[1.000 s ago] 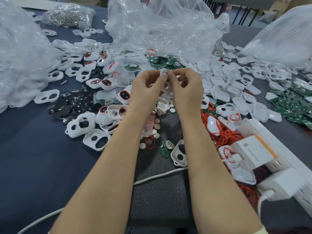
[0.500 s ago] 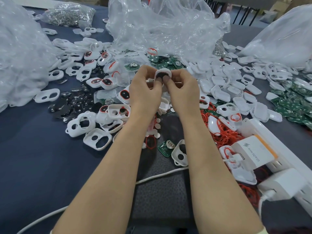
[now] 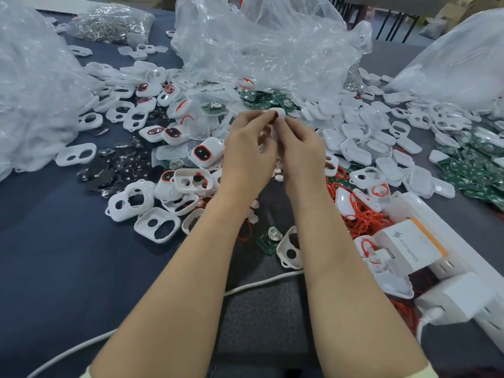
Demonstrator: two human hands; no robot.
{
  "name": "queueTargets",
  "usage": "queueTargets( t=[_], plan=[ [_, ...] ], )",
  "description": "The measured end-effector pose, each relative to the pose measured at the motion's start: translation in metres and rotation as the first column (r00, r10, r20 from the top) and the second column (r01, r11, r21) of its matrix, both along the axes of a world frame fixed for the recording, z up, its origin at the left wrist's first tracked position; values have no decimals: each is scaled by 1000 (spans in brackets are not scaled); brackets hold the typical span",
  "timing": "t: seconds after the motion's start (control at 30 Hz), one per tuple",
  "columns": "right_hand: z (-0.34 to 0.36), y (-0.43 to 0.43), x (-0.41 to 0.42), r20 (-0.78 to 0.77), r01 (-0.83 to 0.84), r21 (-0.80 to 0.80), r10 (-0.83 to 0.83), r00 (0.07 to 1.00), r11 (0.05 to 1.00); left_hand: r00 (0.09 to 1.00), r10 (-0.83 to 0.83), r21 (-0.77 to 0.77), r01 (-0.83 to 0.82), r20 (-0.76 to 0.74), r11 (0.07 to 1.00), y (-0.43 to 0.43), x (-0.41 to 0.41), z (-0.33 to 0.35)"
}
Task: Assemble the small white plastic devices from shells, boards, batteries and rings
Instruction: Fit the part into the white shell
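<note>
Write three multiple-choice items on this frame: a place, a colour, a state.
1. The red rings lie: A. left of the left arm. B. right of the right forearm, by the power strip. C. in a box.
2. The circuit boards are: A. green. B. blue. C. yellow.
3. The left hand and right hand: A. lie flat. B. hang idle. C. pinch one white part.
1 B, rings spill beside the strip; 2 A, green heaps show; 3 C, fingers of both meet on it.
</note>
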State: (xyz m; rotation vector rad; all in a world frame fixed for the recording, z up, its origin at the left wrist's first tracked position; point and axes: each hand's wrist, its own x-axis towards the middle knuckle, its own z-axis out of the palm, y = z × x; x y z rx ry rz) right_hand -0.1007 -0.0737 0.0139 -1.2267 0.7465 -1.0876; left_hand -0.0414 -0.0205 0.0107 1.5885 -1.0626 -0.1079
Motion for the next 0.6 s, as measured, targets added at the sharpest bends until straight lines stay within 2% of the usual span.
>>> queueTargets(
  t=[0.13,0.23,0.3,0.4,0.5,0.53,0.6],
  plan=[
    [1,-8,-2,235,-137,239,79,969,961,953,45,-103,-80,-300,992,2,4,5],
    [3,-10,-5,358,-236,376,94,929,896,847,75,-200,-209,-526,957,5,12,6],
    [3,-11,-7,394,-275,414,101,913,868,783,66,-223,-256,-618,941,5,17,6],
    [4,-7,-8,431,-332,427,134,893,841,769,65,-222,-263,-636,939,5,17,6],
    [6,-5,-7,404,-302,426,120,907,853,833,99,-197,-242,-545,950,6,13,7],
    [5,-6,-6,343,-249,388,112,933,887,858,109,-182,-228,-501,957,7,12,7],
    [3,-6,-6,63,-59,163,49,997,985,903,84,-129,-151,-421,980,7,10,7]
  ],
)
